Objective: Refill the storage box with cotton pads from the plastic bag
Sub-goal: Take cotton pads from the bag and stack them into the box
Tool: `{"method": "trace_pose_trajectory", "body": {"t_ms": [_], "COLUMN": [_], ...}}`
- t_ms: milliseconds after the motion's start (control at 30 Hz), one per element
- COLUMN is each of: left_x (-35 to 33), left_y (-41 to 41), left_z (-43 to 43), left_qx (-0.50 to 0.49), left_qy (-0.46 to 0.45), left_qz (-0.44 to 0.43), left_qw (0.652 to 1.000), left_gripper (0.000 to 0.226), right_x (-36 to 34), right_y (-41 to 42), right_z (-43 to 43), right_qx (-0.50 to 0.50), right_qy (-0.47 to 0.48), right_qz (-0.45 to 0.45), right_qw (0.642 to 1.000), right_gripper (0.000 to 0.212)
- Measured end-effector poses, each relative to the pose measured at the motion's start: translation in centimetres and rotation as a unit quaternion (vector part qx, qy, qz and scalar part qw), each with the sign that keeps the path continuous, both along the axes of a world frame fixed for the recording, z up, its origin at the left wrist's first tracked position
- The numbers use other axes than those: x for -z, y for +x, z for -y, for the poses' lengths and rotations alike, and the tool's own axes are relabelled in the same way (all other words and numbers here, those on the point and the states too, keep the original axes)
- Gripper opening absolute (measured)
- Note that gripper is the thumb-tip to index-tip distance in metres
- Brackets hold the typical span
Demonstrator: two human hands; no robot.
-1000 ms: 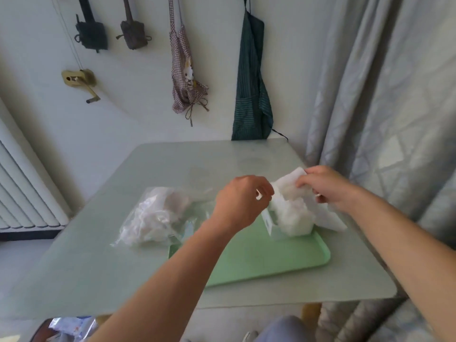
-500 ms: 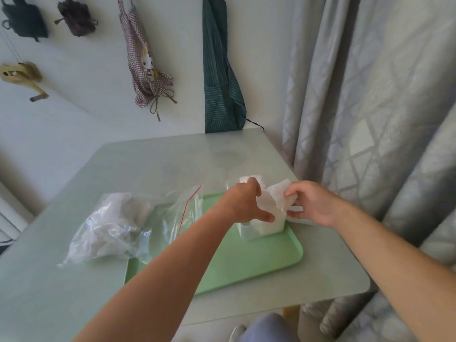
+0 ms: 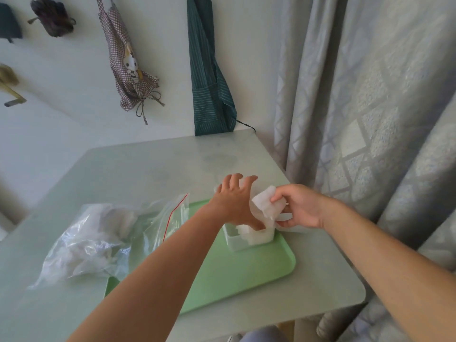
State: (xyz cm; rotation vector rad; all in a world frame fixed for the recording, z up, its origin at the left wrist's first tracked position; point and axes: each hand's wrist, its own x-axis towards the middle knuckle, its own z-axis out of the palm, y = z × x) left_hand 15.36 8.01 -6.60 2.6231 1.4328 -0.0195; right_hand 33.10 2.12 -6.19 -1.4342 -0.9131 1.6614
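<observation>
A white storage box (image 3: 240, 240) stands on the far right corner of a green tray (image 3: 234, 272), with white cotton pads showing inside it. My right hand (image 3: 299, 206) pinches a stack of cotton pads (image 3: 265, 202) just above the box's right side. Over the box's top my left hand (image 3: 237, 201) hovers with fingers spread, its thumb down against the pads in the box. A clear plastic bag (image 3: 98, 240) with a red zip line lies crumpled to the left, partly over the tray, white contents still visible inside.
The pale green table (image 3: 153, 169) ends close to the tray on the right and front. A grey patterned curtain (image 3: 370, 95) hangs right beside the table's right edge. Aprons (image 3: 209, 82) and small items hang on the wall behind.
The view has shifted slightly. My left hand opened and spread its fingers over the box. My right hand kept its hold on the stack of pads beside the box.
</observation>
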Motion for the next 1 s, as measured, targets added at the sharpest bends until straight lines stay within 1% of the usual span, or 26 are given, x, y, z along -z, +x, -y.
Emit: {"method": "trace_pose_trajectory", "body": {"t_ms": [67, 133, 167, 233, 300, 333, 400, 467, 533, 567, 633, 733, 833, 900, 1000], "left_x": [0.2, 0.4, 0.4, 0.5, 0.4, 0.3, 0.2, 0.1, 0.2, 0.3, 0.3, 0.1, 0.3, 0.3, 0.2], "left_y": [-0.1, -0.2, -0.3, -0.4, -0.5, -0.5, -0.6, -0.6, -0.7, -0.7, -0.8, -0.8, -0.8, -0.7, -0.6], "left_z": [-0.9, -1.7, -2.0, -2.3, -2.4, -2.5, -2.7, -2.9, -3.1, -3.1, -3.1, -2.8, -2.8, -2.8, -2.7], "left_qx": [-0.017, -0.027, -0.028, -0.024, -0.023, -0.024, -0.022, -0.014, -0.012, -0.016, -0.023, -0.028, -0.031, -0.031, -0.036], "left_qy": [-0.029, -0.057, -0.062, -0.039, -0.014, -0.010, -0.012, -0.005, 0.009, 0.009, 0.005, -0.006, -0.002, 0.000, -0.016], "left_qz": [-0.030, -0.033, -0.028, -0.018, -0.013, -0.011, -0.015, -0.022, -0.013, -0.004, 0.005, 0.004, 0.008, 0.009, 0.006], "left_qw": [0.999, 0.997, 0.997, 0.999, 1.000, 1.000, 1.000, 1.000, 1.000, 1.000, 1.000, 1.000, 0.999, 0.999, 0.999], "left_gripper": [0.142, 0.145, 0.144, 0.136, 0.128, 0.125, 0.120, 0.107, 0.089, 0.085, 0.090, 0.110, 0.107, 0.106, 0.110], "right_x": [0.0, -0.1, -0.2, -0.4, -0.7, -0.9, -1.3, -1.7, -1.8, -1.7, -1.6, -1.8, -1.7, -1.6, -1.5], "right_y": [-0.1, -0.1, -0.1, -0.2, -0.3, -0.3, -0.5, -0.7, -0.9, -1.0, -1.2, -2.0, -3.1, -3.5, -3.8], "right_z": [0.0, -0.1, 0.0, 0.0, -0.1, -0.1, -0.1, -0.1, -0.2, -0.3, -0.4, -0.2, 0.0, -0.1, -0.1], "right_qx": [-0.004, -0.015, -0.020, -0.035, -0.050, -0.060, -0.085, -0.126, -0.164, -0.179, -0.199, -0.243, -0.244, -0.230, -0.235], "right_qy": [-0.002, -0.002, 0.000, 0.012, 0.047, 0.077, 0.152, 0.226, 0.267, 0.279, 0.290, 0.259, 0.244, 0.256, 0.259], "right_qz": [0.001, 0.003, 0.005, 0.016, 0.059, 0.106, 0.220, 0.289, 0.356, 0.398, 0.467, 0.530, 0.591, 0.615, 0.628], "right_qw": [1.000, 1.000, 1.000, 0.999, 0.996, 0.990, 0.960, 0.922, 0.880, 0.855, 0.811, 0.770, 0.729, 0.710, 0.695], "right_gripper": [0.023, 0.025, 0.024, 0.021, 0.017, 0.015, 0.008, 0.009, 0.005, 0.003, 0.009, 0.008, 0.015, 0.019, 0.022]}}
